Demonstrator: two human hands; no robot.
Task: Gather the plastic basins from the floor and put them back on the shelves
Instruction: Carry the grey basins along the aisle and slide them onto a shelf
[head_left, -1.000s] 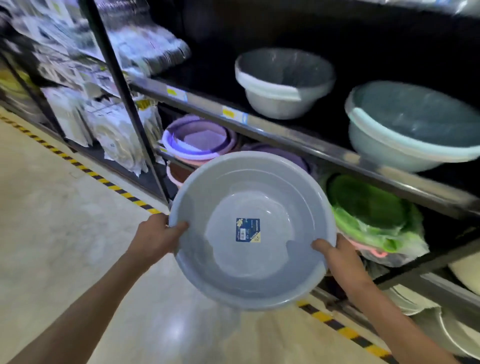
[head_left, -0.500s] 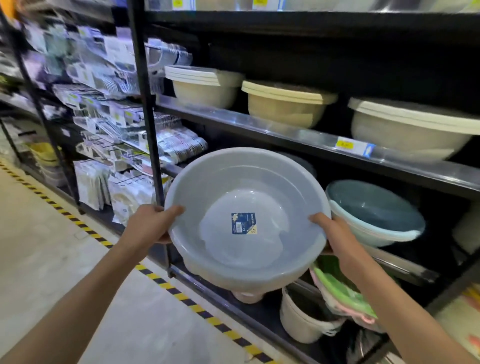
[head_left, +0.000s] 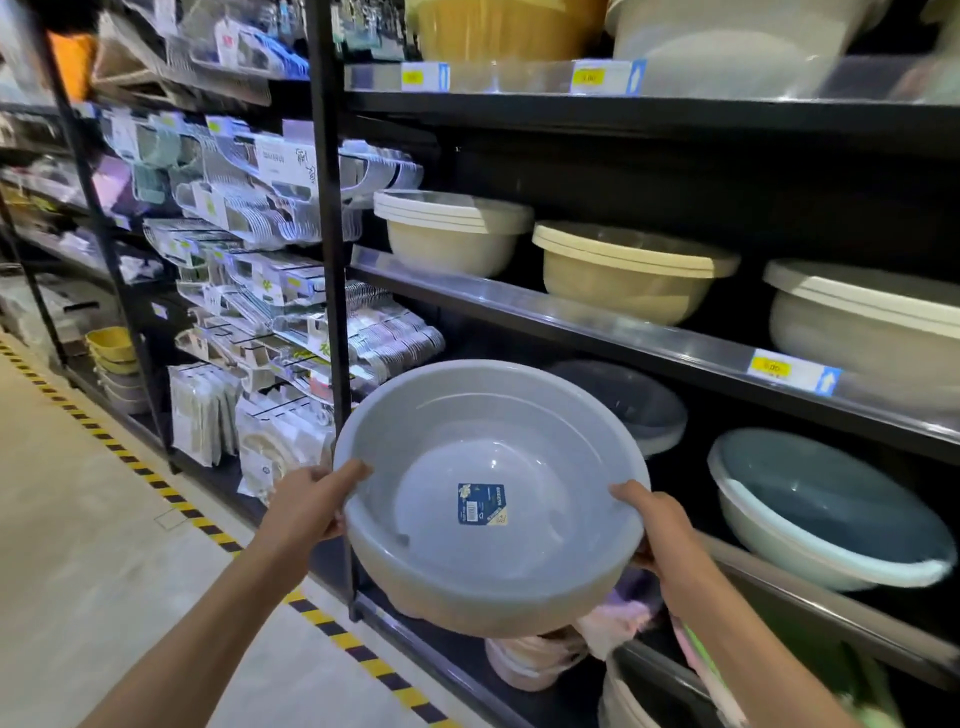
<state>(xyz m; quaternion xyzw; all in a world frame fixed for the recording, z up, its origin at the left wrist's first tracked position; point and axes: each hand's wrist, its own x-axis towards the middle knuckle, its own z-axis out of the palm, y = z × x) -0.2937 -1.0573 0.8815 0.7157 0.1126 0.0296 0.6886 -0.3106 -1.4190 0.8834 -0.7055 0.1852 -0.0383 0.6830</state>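
I hold a large grey plastic basin (head_left: 488, 467) with a blue label in its bottom, in front of the black shelves. My left hand (head_left: 306, 506) grips its left rim and my right hand (head_left: 657, 525) grips its right rim. The basin tilts toward me, its mouth facing up. Just behind it, on the shelf at its height, sits another grey basin (head_left: 639, 402). A pale green basin (head_left: 826, 509) lies to the right on the same shelf.
Cream basins (head_left: 452, 231) and a tan basin (head_left: 628, 270) stand on the shelf (head_left: 597, 325) above. Pink and white basins (head_left: 535, 660) lie low down. A black upright post (head_left: 332, 291) divides off racks of packaged goods (head_left: 249, 291). Yellow-black tape (head_left: 171, 499) marks the floor.
My view has tilted upward, so higher shelves now show. Both hands have kept their grip, and the basin now sits level with the shelf holding the other grey basin.
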